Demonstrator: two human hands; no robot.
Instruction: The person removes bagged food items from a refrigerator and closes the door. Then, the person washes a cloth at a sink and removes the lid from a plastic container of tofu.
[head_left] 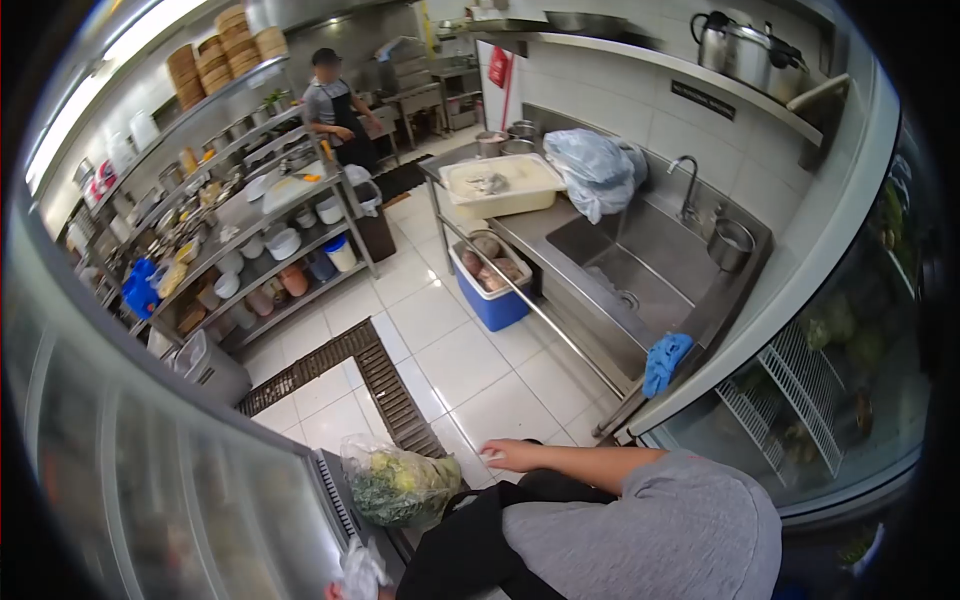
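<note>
My right hand [510, 455] reaches forward over the tiled floor. Its fingers look apart, with nothing that I can make out between them. To its left, a clear plastic bag of leafy green and pale vegetables [400, 485] rests beside the fridge's lower edge. At the bottom edge of the view, only a sliver of what seems to be my left hand [333, 592] shows, next to a crumpled translucent plastic bag [362, 572]. Its fingers are mostly out of frame, so I cannot tell whether it grips that bag.
Glass-door fridges [130, 430] stand on my left, with an open-looking one [790, 390] on my right. Ahead are a steel sink [650, 260], a blue glove [665, 362], a blue cooler [495, 305] and a floor drain [390, 390]. A person [340, 110] stands by the shelves [270, 210].
</note>
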